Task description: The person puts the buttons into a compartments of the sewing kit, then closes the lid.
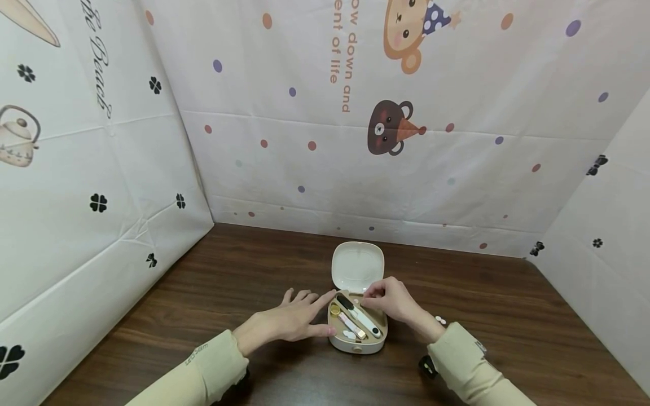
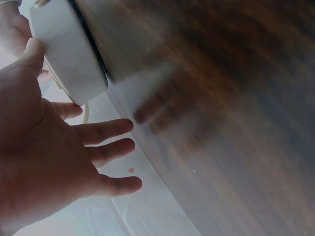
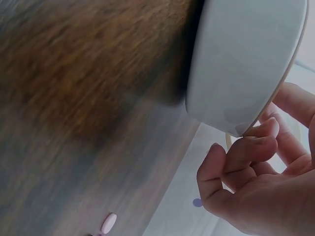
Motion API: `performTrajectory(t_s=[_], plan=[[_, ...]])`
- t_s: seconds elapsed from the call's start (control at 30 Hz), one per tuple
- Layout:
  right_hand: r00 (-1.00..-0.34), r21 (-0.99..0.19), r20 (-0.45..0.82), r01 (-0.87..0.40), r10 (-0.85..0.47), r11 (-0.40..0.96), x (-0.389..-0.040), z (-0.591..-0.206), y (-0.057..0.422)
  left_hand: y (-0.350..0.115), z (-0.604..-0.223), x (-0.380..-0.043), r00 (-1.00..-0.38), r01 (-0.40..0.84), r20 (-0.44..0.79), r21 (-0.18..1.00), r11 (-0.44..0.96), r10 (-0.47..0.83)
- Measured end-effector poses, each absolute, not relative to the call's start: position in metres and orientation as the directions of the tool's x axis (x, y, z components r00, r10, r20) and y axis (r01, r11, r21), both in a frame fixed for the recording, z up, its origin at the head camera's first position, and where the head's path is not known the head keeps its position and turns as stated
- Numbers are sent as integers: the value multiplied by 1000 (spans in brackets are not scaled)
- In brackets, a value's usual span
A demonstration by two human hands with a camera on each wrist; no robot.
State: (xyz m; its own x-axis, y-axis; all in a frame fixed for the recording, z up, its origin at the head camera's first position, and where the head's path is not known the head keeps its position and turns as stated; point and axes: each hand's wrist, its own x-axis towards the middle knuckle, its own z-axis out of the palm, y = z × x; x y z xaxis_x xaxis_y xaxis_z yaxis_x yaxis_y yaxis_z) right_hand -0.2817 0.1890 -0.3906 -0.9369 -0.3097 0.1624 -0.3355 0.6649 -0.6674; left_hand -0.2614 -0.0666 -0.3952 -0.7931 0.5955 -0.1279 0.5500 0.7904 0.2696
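Observation:
A small white box (image 1: pixel 357 347) with a beige tray stands on the table, its lid (image 1: pixel 358 266) raised at the back. In the tray lie a long black-and-white tool (image 1: pixel 363 320), a narrow pink piece with gold ends (image 1: pixel 350 324), a gold round piece (image 1: pixel 334 309) and a white piece (image 1: pixel 349 335). My left hand (image 1: pixel 291 318) rests at the box's left side, fingers spread, thumb and index finger touching its rim. My right hand (image 1: pixel 393 301) reaches over the right rim, fingers bent, fingertips in the tray's back right. Whether they pinch anything is hidden.
Beside my right wrist lies a small pale piece (image 1: pixel 440 320) on the brown table (image 1: pixel 264 254); a black object (image 1: pixel 428 366) is partly under the right sleeve. White printed cloth (image 1: pixel 304 169) stands behind the table and along both sides.

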Motion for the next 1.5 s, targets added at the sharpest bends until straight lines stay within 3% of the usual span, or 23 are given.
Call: performTrajectory(t_s=[0.77,1.5], plan=[[-941,-654,193,-335,-278,678,-279,-392,191,-67,-398,-261,-793,558,-117,257,789,598],[-956,-618,167,-293,-242,730,-265,-390,247,-68,-397,-261,-791,556,-117,275,785,601]])
